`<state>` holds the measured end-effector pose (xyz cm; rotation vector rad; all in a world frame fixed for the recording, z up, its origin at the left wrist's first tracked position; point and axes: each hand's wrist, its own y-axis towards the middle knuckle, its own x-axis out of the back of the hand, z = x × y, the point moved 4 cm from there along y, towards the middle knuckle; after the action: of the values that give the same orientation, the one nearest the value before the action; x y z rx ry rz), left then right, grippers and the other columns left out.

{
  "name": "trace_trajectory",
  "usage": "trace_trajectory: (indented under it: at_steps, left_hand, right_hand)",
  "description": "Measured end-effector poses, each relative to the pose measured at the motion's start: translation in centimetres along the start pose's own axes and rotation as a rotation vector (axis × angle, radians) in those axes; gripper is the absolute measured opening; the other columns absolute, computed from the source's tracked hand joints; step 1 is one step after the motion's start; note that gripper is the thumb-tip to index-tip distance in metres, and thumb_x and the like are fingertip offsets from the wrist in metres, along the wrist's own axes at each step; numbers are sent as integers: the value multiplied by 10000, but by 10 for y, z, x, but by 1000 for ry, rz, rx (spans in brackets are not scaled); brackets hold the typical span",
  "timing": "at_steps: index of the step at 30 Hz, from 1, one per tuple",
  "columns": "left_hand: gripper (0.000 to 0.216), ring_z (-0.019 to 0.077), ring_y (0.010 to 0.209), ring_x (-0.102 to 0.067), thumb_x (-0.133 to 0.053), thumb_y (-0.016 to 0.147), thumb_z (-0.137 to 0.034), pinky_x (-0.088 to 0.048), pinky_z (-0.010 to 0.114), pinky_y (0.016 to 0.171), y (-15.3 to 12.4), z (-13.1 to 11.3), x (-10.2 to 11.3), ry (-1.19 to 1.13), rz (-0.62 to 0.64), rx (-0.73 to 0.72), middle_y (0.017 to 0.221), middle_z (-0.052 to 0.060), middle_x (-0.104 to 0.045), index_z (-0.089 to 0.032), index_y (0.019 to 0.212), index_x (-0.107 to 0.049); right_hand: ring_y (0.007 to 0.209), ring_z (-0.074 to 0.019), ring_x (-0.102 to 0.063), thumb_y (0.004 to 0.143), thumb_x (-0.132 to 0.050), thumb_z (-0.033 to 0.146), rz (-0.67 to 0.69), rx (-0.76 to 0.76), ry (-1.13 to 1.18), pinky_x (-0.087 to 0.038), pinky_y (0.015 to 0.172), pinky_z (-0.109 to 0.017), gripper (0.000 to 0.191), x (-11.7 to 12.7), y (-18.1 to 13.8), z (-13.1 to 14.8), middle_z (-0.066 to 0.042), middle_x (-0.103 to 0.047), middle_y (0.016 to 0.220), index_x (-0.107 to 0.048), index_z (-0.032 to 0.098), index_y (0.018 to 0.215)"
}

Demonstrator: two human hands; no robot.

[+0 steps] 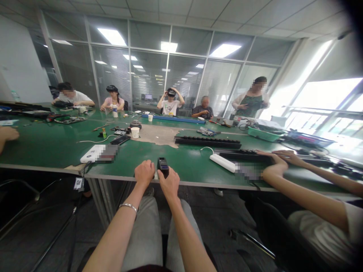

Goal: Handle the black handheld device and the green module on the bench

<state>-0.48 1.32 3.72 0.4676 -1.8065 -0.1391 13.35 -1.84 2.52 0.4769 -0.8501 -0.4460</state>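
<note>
At the near edge of the green table (190,172), my right hand (170,184) is closed around a small black block-shaped device (162,164). The device stands up with a dark window near its top and a purplish band below. Just left of it is my left hand (144,173), its fingers curled at the table edge. Whatever those fingers hold, if anything, is hidden. A small pale patch shows between the two hands, too little of it to name.
A white power bank (93,153) lies to the left and another white device (222,162) to the right. A paper cup (135,132) and a black slotted bar (208,142) sit farther back. A neighbour's arms (300,189) reach in from the right. Several people sit opposite.
</note>
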Motion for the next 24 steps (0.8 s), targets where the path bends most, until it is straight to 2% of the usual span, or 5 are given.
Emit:
trace_trajectory:
  at_steps: [4,11,18,21,24]
  left_hand:
    - [410,201,895,-617,-300,963,-441,-405,290,752,1,1,-2,-2,-4,-15,993,91,-653,-201,962,-633]
    - [415,205,895,-621,-300,963,-445,-412,294,767,2,2,-5,-7,-10,-16,983,92,-654,-200,957,-634]
    - [428,206,898,-624,-299,964,-455,-414,292,773,1,-1,-2,-1,-17,-1,987,99,-658,-197,949,-640]
    - [416,201,906,-622,-304,965,-443,-413,287,777,0,-1,-1,0,-14,3,1000,99,-658,-201,955,-642]
    - [406,199,916,-620,-312,964,-440,-410,283,779,0,-1,-1,-11,-7,6,1006,100,-657,-204,969,-642]
  right_hand:
    - [934,-245,-605,856,-535,479,25,-7,23,-380,863,-337,370,2,0,1,-115,-680,960,-631,154,1004]
    - [969,-239,-596,854,-546,488,-16,-7,59,-393,862,-329,398,5,3,3,-122,-666,1012,-619,151,1052]
    - [978,-224,-592,899,-471,520,-77,25,169,-406,875,-306,431,35,18,16,-105,-660,1035,-605,165,1105]
    - [1053,-232,-582,898,-464,523,-124,-5,180,-405,900,-314,479,46,22,6,-124,-645,1129,-579,160,1187]
    - [1050,-244,-590,883,-478,517,-130,-66,138,-410,888,-324,502,44,23,-15,-134,-649,1127,-569,145,1207]
